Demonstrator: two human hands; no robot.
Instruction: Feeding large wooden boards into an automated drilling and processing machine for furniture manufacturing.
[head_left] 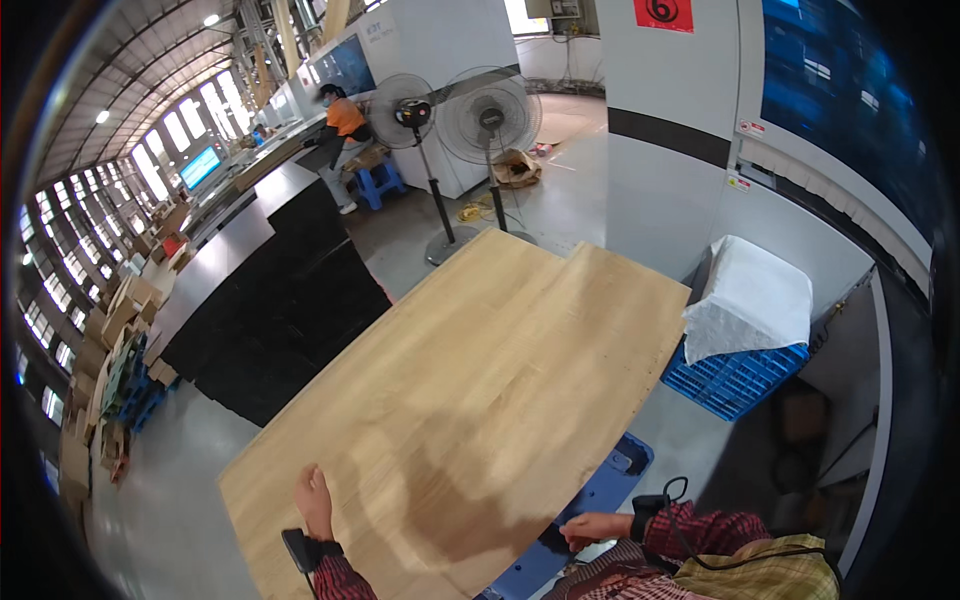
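Note:
A large stack or sheet of pale wood-grain board (450,370) spreads out in front of me like a tabletop. My left hand (314,502) is over its near left part, the fingers loosely curled and nothing visible in them. Whether it touches the wood I cannot tell. Beside the board's near right edge is my right hand (592,530), closed, with no object showing in it. Below that hand a blue plastic base (610,490) sticks out from under the board. Both wrists wear dark straps with small devices.
A blue crate (735,378) with a white cover (755,295) stands at the right by a grey machine (665,200). Two standing fans (490,120) are beyond the board. Left of it is a dark-sided stack (280,310). Farther back, a person in orange (345,118) is near a blue stool (378,185).

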